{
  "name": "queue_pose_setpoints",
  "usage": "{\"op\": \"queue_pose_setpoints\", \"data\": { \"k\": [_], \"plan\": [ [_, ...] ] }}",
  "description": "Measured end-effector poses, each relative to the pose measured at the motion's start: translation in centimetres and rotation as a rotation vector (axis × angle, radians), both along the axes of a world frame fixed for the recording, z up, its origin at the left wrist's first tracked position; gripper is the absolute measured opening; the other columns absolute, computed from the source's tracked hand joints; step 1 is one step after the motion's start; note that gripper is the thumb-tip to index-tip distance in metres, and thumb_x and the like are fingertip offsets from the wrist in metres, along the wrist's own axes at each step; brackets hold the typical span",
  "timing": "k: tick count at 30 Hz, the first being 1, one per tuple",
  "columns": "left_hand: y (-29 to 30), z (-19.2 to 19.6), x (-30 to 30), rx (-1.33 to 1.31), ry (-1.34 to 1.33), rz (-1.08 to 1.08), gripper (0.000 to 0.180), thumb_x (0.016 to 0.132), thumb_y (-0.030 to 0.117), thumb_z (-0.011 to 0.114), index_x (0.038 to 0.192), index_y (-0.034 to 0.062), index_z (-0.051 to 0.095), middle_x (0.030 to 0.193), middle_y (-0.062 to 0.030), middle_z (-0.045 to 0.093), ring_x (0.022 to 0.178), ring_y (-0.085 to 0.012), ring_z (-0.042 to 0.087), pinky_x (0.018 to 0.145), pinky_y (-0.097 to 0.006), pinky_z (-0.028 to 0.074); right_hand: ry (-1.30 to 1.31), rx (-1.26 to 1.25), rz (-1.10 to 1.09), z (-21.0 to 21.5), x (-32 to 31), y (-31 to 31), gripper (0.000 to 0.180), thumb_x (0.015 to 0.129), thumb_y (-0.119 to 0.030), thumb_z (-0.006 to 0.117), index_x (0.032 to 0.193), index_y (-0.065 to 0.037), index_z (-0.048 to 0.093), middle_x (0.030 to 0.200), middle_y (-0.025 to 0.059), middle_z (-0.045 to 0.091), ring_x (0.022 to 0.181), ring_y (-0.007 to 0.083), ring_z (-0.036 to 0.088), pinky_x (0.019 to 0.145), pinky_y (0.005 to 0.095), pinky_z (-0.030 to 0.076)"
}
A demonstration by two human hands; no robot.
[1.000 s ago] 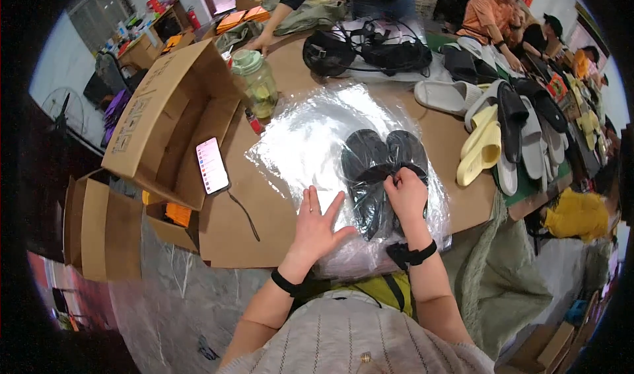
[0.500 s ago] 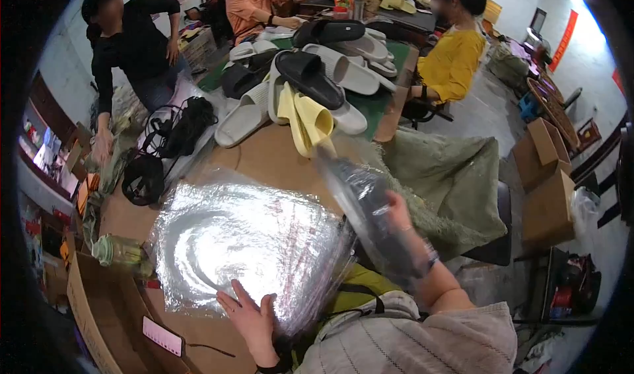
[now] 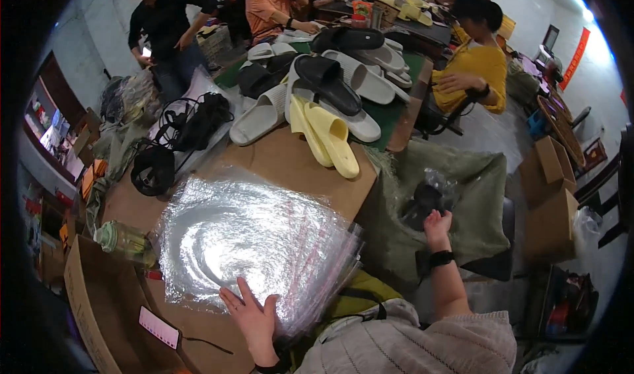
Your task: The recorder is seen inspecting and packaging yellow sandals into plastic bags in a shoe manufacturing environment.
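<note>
My left hand [image 3: 252,313] lies with fingers spread on the near edge of a stack of clear, shiny plastic bags [image 3: 244,242]. My right hand [image 3: 438,228] reaches over a green woven sack [image 3: 475,205], its fingers apart. Just beyond those fingertips, down in the sack's mouth, is a dark pair of slippers in a clear bag [image 3: 424,199]; whether the hand still touches it I cannot tell. A pale yellow pair of slippers [image 3: 323,136] leans at the front of a heap of grey slippers [image 3: 261,116] and black slippers [image 3: 330,83].
Black straps [image 3: 198,126] lie left of the heap. Near the left table edge are a glass jar [image 3: 122,238], a cardboard box [image 3: 99,301] and a phone [image 3: 159,328]. Cartons [image 3: 548,222] stand at right. Several people are around the tables, one in yellow [image 3: 479,70].
My right hand has carried the bagged dark slippers rightward from the table into the sack and its fingers have opened. The left hand stays on the bags. The yellow slippers now show fully.
</note>
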State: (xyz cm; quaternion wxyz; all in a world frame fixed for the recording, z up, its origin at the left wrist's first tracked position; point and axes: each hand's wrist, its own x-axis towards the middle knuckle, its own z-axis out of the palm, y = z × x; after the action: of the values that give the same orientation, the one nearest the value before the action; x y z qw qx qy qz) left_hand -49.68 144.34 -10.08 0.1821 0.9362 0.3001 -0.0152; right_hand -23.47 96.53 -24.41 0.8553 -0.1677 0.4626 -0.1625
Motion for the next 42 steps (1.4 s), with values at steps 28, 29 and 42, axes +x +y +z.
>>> {"op": "queue_pose_setpoints", "data": {
  "k": [28,29,42],
  "plan": [
    [0.3,-1.5,-0.8,0.132,-0.152,-0.002,0.093,0.083,0.066,0.062,0.151,0.0082,0.036,0.149,-0.0468,0.015,0.141,-0.059,0.016,0.116,-0.058,0.02,-1.082,-1.034,1.299,23.1,-0.1,27.0,0.045,0.094,-0.008,0.058,0.136,0.006,0.05,0.122,0.0098,0.063,0.107,0.0147,0.06,0.092,0.0294,0.048],
    [0.2,-1.6,-0.7,0.134,-0.143,0.017,0.093,0.083,0.066,0.062,0.151,0.0082,0.036,0.149,-0.0468,0.015,0.141,-0.059,0.016,0.116,-0.058,0.02,-1.141,-0.942,1.335,24.1,-1.0,27.2,0.046,0.094,-0.009,0.059,0.136,0.007,0.049,0.123,0.0097,0.062,0.108,0.0149,0.059,0.093,0.029,0.047],
    [-0.1,-1.9,-0.6,0.127,-0.127,0.013,0.091,0.086,0.065,0.06,0.154,0.0126,0.031,0.151,-0.0445,0.014,0.143,-0.0572,0.012,0.117,-0.056,0.018,-1.121,-2.457,1.233,15.5,-3.0,30.7,0.059,0.08,-0.011,0.065,0.137,-0.005,0.048,0.136,0.012,0.055,0.12,0.0304,0.05,0.097,0.0465,0.039]
  ]
}}
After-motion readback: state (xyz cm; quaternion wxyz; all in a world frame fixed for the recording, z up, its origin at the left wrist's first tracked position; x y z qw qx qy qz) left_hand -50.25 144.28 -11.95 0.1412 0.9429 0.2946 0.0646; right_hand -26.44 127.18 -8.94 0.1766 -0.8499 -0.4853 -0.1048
